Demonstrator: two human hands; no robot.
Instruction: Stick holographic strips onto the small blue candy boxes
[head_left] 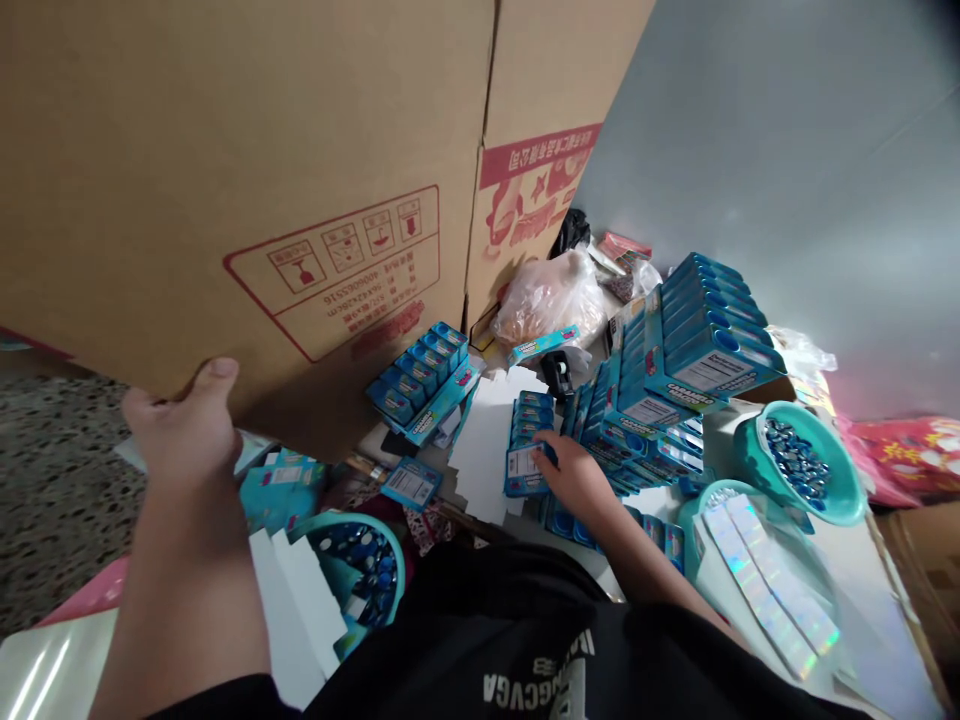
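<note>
Head view: The left hand (184,420) is clamped on the lower edge of the large carton (360,120), thumb on the printed face; the fingers behind it are hidden. The hands are well apart. The right hand (568,470) touches the blue box (523,470) directly beneath its fingers; whether they close around it cannot be told.

Caution — carton: only 1 hand is seen on it. If that grip slips, the carton could swing into the tilted blue tray (424,385), which lies between the hands, and knock it over.

Caution — stack: the stacked blue boxes (675,350) rise just to the right of the right hand. A sideways knock from that hand or its forearm could topple the upper boxes toward the teal basin (846,495) farther right, scattering its small pieces. A 1-sided pull on the blue box could tip its contents.
</note>
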